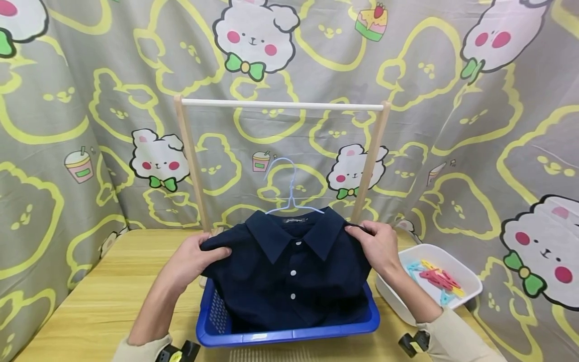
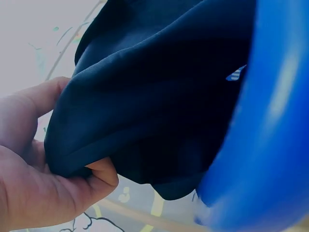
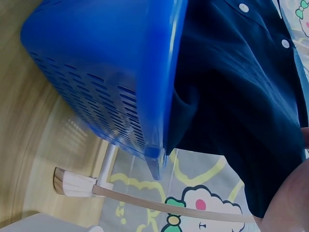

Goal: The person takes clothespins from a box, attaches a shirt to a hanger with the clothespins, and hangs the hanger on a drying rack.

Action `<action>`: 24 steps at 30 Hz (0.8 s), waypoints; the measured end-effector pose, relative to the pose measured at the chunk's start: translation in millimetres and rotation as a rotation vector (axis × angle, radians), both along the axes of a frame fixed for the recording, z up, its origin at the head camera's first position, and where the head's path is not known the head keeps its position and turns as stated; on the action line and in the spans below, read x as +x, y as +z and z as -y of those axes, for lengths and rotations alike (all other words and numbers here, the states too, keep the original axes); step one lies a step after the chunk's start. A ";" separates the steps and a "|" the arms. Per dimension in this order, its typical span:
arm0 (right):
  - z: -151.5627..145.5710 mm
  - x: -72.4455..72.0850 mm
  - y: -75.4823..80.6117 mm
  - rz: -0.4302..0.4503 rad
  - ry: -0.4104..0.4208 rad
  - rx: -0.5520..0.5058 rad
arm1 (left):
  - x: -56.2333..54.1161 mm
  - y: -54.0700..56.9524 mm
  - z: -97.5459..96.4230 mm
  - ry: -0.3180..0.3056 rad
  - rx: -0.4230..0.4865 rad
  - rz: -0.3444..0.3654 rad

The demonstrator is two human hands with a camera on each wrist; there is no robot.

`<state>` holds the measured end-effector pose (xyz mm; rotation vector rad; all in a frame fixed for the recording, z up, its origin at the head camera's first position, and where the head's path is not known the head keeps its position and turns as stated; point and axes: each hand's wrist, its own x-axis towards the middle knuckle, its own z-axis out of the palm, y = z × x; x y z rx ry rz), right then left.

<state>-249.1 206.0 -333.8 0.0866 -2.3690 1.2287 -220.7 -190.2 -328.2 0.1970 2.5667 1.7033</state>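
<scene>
We see a dark navy shirt (image 1: pixel 321 289) with its collar up, its lower part bunched inside a blue basket (image 1: pixel 289 337) between the left and right edges of the desk (image 1: pixel 113 281); 3 white buttons show, and the hem is hidden. The person's left hand (image 1: pixel 192 256) pinches the shoulder on its side, thumb in front; its other fingers go behind the cloth, and the left wrist view shows them curled round the fabric. The right hand (image 1: pixel 380 244) pinches the other shoulder, thumb in front, remaining fingers mostly hidden; the right wrist view catches only a slice of it. A pale blue hanger (image 1: pixel 292 202) rises from the collar, hook upward, its ends lost inside the shirt. A wooden rack (image 1: pixel 280 104) stands toward the desk's far edge, its base largely covered in the head view. By the desk's right edge we find a white tub (image 1: pixel 476 289), partly behind the right forearm, holding overlapping coloured clips (image 1: pixel 438 279) that we cannot count. The collar label (image 1: pixel 295 220) is too small to read.
</scene>
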 end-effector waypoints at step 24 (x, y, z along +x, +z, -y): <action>9.4 1.6 0.0 -0.005 0.014 -0.003 | 6.1 -5.4 5.6 0.078 0.082 0.024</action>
